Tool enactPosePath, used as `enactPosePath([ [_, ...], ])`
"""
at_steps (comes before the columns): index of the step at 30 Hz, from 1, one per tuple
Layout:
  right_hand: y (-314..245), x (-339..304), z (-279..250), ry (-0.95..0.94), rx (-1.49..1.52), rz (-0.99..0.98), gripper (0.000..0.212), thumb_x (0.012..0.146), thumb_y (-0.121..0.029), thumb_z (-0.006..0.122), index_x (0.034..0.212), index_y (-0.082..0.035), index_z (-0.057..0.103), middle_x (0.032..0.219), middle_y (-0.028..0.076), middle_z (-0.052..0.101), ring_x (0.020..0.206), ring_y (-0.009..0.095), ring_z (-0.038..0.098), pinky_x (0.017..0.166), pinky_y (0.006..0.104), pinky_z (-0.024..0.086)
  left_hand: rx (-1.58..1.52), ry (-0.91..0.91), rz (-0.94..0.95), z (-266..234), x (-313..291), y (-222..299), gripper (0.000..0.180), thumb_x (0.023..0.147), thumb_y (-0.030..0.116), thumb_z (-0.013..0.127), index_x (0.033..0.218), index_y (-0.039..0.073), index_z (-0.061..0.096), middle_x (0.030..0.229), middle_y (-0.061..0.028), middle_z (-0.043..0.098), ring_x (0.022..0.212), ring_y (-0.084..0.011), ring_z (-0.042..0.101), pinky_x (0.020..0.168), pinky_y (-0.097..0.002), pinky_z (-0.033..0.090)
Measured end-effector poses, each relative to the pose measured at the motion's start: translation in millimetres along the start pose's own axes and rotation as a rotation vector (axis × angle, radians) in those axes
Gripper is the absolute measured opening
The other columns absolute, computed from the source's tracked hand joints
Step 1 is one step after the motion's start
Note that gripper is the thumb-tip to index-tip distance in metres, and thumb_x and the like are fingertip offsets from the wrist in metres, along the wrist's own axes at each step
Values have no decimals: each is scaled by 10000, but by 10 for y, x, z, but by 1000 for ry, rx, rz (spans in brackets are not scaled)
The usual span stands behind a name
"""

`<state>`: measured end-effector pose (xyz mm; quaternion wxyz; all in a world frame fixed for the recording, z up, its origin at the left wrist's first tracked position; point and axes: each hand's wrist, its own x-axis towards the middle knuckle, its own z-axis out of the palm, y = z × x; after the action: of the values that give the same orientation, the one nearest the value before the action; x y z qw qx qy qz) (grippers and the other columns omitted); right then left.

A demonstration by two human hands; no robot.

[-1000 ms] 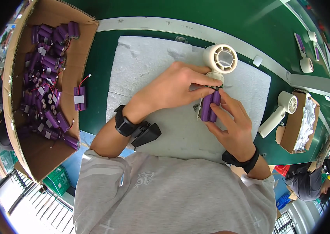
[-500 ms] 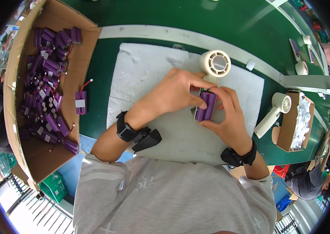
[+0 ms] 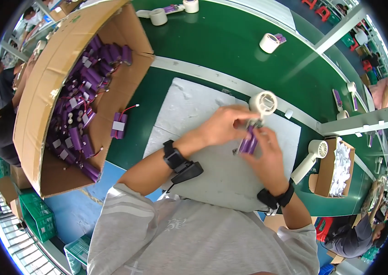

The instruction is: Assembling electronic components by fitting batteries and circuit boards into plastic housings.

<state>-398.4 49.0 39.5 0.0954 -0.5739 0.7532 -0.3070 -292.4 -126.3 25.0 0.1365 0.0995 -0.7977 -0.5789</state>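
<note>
In front of me is a cream handheld fan (image 3: 263,101), its round head pointing away and its handle toward me. A purple battery pack (image 3: 249,144) shows in the opened handle. The fingers of my left hand (image 3: 221,126) are closed at the fan's neck, where small parts are partly hidden. My right hand (image 3: 268,158) is curled around the handle's right side, thumb low and fingertips near the top of the battery pack. Both hands are slightly blurred. Beneath lies a white foam sheet (image 3: 175,107) with a grey worn area.
Left, a cardboard box (image 3: 132,62) holds many purple battery packs; a single pack (image 3: 118,124) with a red lead lies beside it. At right are another cream fan (image 3: 308,160) and a small carton (image 3: 326,172) of white pieces. More fan parts (image 3: 269,42) lie across the rail.
The view has swung, so the bench and box appear shifted rightward and more of the far side shows. My right fingers now cover more of the battery pack; both hands stay on the fan.
</note>
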Motion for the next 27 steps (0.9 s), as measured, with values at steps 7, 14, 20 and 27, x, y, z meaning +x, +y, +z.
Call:
enactPosePath([
  [7,131,415,-424,348,-224,63,513,767,-54,704,1247,-44,523,1265,127,526,1054,264,568,795,357,503,885,540,-26,-696,-309,35,417,707,92,713,1118,154,674,1084,-113,641,1036,-342,571,891,-424,474],
  [14,257,-6,-225,-95,232,121,434,767,-36,702,1179,-73,573,1239,79,554,921,193,596,676,291,495,1183,703,-524,-1452,-1384,-329,202,735,95,697,932,120,728,920,-107,690,893,-319,635,780,-390,501],
  [20,68,2,-80,29,359,45,430,765,-55,718,1169,-48,571,1249,100,549,920,194,596,694,298,500,708,801,-293,-1103,-1164,501,83,748,74,699,821,63,740,785,-148,695,662,-266,670,610,-346,525],
  [27,46,-59,-46,285,403,-70,311,841,-132,684,1090,8,560,956,76,592,756,119,564,641,244,455,231,-12,327,-185,-204,1028,219,765,179,758,942,56,723,810,-79,711,729,-201,676,645,-307,512],
])
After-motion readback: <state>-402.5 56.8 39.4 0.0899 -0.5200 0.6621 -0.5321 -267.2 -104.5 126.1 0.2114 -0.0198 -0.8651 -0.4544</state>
